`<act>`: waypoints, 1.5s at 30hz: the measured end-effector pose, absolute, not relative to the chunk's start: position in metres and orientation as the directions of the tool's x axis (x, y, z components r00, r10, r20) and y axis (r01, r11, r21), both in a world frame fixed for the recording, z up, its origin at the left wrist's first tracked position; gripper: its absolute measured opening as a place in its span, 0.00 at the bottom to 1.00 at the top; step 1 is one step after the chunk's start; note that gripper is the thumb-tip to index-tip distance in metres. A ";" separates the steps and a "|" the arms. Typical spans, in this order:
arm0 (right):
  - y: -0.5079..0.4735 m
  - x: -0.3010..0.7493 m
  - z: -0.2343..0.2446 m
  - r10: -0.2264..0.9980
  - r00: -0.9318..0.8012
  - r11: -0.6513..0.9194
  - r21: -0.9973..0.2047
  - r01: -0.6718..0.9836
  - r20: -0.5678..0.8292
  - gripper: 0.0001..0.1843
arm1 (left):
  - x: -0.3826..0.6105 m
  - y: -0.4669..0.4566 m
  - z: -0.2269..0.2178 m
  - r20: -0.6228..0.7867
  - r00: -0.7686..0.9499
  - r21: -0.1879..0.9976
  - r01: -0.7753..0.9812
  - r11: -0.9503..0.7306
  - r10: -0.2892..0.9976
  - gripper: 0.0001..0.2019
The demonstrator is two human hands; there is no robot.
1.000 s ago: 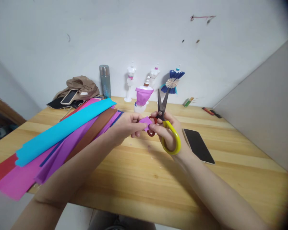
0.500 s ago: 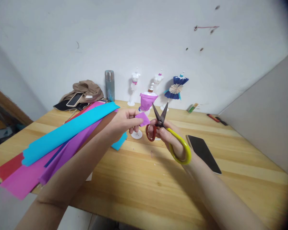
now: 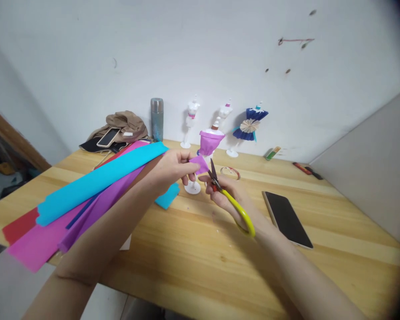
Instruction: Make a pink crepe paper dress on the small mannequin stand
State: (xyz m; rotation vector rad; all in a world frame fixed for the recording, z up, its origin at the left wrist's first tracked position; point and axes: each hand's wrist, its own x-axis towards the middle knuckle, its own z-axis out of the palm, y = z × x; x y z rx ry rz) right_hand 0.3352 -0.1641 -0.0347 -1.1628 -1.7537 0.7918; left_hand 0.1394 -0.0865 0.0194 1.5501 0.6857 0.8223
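Between the fingers of my left hand (image 3: pixel 177 169) is a small purple piece of crepe paper (image 3: pixel 200 164). My right hand (image 3: pixel 226 195) grips scissors (image 3: pixel 237 206) with a yellow and red handle. Their dark blades are parted and lie close to the paper's right edge; whether they touch it I cannot tell. Just behind the hands stands a small white mannequin wearing a purple paper dress (image 3: pixel 211 141), its lower part partly hidden. A folded blue paper piece (image 3: pixel 167 196) lies below my left hand.
Long crepe paper strips (image 3: pixel 96 182) lie under and beside my left forearm. A dark tablet or phone (image 3: pixel 287 218) is at the right. Behind are a thermos (image 3: pixel 157 120), a brown cloth bundle (image 3: pixel 128 123), a phone (image 3: pixel 108 137) and a mannequin in a navy dress (image 3: pixel 250 125).
The scissors have turned, and their blades now point up and left beside the purple paper, less widely parted. My left hand keeps its pinch. The whole view has shifted slightly.
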 end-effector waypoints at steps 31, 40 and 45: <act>-0.168 0.317 -0.020 0.940 0.200 0.271 -0.961 0.061 0.277 0.20 | 0.151 -0.092 0.019 -0.053 0.729 0.987 0.141 -0.074 0.683 0.08; -0.169 0.317 -0.018 0.932 0.189 0.289 -0.949 0.123 0.308 0.18 | 0.151 -0.094 0.020 -0.052 0.755 0.979 0.167 -0.116 0.654 0.06; -0.170 0.318 -0.019 0.925 0.179 0.314 -0.940 0.134 0.335 0.17 | 0.151 -0.091 0.018 -0.060 0.744 0.983 0.158 -0.088 0.666 0.04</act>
